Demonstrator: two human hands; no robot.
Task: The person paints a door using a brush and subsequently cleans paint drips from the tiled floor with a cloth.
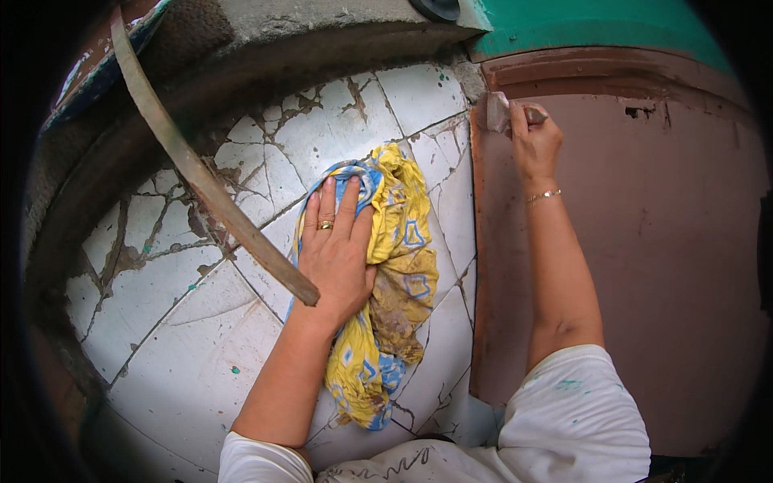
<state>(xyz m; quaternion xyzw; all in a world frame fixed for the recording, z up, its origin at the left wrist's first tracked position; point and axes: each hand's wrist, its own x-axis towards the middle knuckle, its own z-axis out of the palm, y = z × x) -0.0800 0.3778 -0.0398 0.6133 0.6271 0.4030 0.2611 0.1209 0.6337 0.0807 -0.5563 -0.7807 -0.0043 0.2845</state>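
Note:
My left hand (338, 241) lies flat, fingers stretched out, on a crumpled yellow and blue patterned cloth (403, 249) with brown stains. The cloth is spread over cracked white floor tiles (185, 322). A ring is on one of its fingers. Off to the right, my right hand (535, 145) is closed around the handle of a paintbrush (499, 113). The brush head is at the upper left corner of a brown panel (620, 241), close to its reddish-brown edge. Whether the bristles touch the panel I cannot tell.
A narrow wooden strip (193, 165) slants from the upper left down to near my left wrist. A rough concrete ledge (282, 24) curves along the back. Beyond the panel is a green surface (596, 28). A dark round object (437, 8) sits at the top.

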